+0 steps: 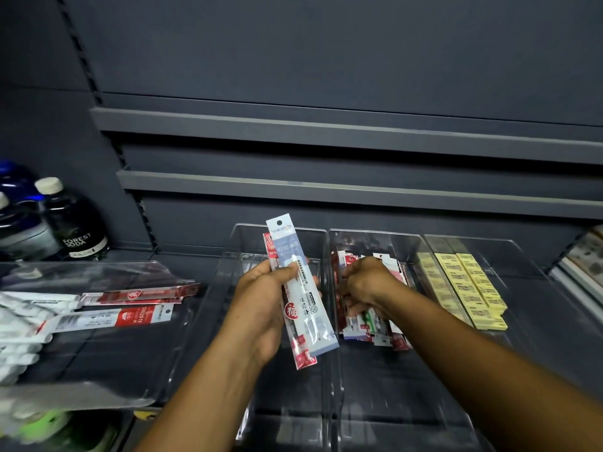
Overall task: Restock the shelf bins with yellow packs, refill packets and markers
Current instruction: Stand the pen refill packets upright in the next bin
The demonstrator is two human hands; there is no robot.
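Observation:
My left hand (261,301) grips a small stack of long refill packets (301,288), a pale blue one in front of red ones, held upright over a clear bin (238,243). My right hand (365,285) reaches into the neighbouring clear bin (414,246), fingers curled around packets in a pile of red and white refill packets (375,327). Rows of yellow packs (466,285) fill the bin on the right. More refill packets (130,305) lie in a clear tray (107,370) at left, beside white markers (16,334).
Dark bottles (75,230) stand at the back left. Grey shelf rails (326,187) run across the back wall above the bins. Something green and white (42,422) lies blurred at the bottom left. Another shelf's goods (587,256) show at far right.

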